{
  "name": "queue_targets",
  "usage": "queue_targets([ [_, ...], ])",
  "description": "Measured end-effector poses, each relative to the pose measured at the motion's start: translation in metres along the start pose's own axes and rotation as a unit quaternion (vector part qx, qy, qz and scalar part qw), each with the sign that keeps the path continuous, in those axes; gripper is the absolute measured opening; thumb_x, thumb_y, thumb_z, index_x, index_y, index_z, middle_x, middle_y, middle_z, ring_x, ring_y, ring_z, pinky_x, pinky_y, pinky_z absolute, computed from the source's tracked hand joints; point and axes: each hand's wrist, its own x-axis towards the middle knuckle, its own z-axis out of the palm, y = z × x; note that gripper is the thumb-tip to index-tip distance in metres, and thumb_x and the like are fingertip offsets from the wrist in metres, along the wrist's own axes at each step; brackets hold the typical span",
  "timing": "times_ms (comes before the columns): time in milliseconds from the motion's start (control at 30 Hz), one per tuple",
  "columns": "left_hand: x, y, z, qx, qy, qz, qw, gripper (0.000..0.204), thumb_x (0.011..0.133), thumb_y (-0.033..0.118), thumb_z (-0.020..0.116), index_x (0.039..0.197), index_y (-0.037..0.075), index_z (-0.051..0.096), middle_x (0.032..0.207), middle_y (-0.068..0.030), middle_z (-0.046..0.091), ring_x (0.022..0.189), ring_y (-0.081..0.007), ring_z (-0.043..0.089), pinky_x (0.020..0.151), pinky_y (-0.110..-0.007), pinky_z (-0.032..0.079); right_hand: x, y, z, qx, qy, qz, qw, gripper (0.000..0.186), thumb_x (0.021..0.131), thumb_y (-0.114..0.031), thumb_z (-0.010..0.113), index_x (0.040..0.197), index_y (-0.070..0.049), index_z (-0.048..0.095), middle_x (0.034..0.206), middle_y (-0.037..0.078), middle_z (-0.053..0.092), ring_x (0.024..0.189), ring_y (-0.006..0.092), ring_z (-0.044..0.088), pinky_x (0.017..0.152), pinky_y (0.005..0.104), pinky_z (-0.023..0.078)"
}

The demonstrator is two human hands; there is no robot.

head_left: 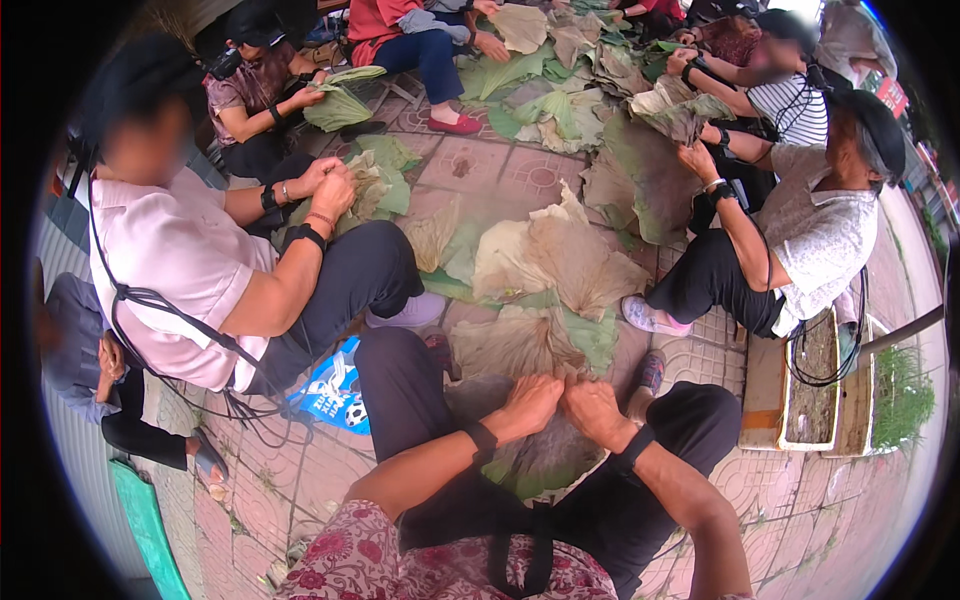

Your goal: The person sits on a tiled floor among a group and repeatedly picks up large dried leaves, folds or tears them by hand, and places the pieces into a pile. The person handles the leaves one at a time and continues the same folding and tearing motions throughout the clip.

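My left hand point(525, 405) and my right hand point(595, 410) meet low in the middle, between my knees, both closed with thumbs and fingers pinched on a large dried leaf point(528, 455). The leaf is brownish grey with green toward its lower edge and hangs below my hands over my lap; my fingertips are partly hidden in it. Just beyond lie more pale tan and green leaves point(555, 260) spread on the paving point(460, 170).
Co-workers sit around the leaf pile: one close at left point(180, 260), one close at right point(800, 220), several farther back handling leaves. A blue printed bag point(340, 395) lies by my left knee. White foam boxes with soil point(810, 380) stand at right; a green object point(145, 515) lies lower left.
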Motion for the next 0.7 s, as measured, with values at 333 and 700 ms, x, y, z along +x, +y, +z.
queue_targets([
  [333, 0.002, -0.013, 0.009, -0.036, -0.130, -0.019, 0.991, 0.021, 0.089, 0.017, 0.051, 0.091, -0.002, 0.061, 0.083, -0.0254, 0.066, 0.082, -0.0444, 0.064, 0.072, -0.053, 0.049, -0.011, 0.028, -0.010, 0.178, -0.068, -0.083, 0.978, 0.014, 0.073, -0.015, 0.062, 0.080, -0.005, 0.055, 0.067, 0.017, 0.060, 0.067, 0.0382, 0.063, 0.058, 0.0455, 0.047],
  [700, -0.017, -0.003, -0.014, -0.086, -0.081, -0.002, 0.993, 0.022, 0.092, 0.020, 0.047, 0.090, 0.000, 0.057, 0.078, -0.0267, 0.065, 0.076, -0.0469, 0.062, 0.070, -0.057, 0.047, -0.017, 0.014, 0.005, 0.154, -0.044, -0.047, 0.986, 0.024, 0.087, -0.021, 0.056, 0.085, 0.002, 0.057, 0.068, 0.025, 0.061, 0.067, 0.0429, 0.062, 0.060, 0.0503, 0.046],
])
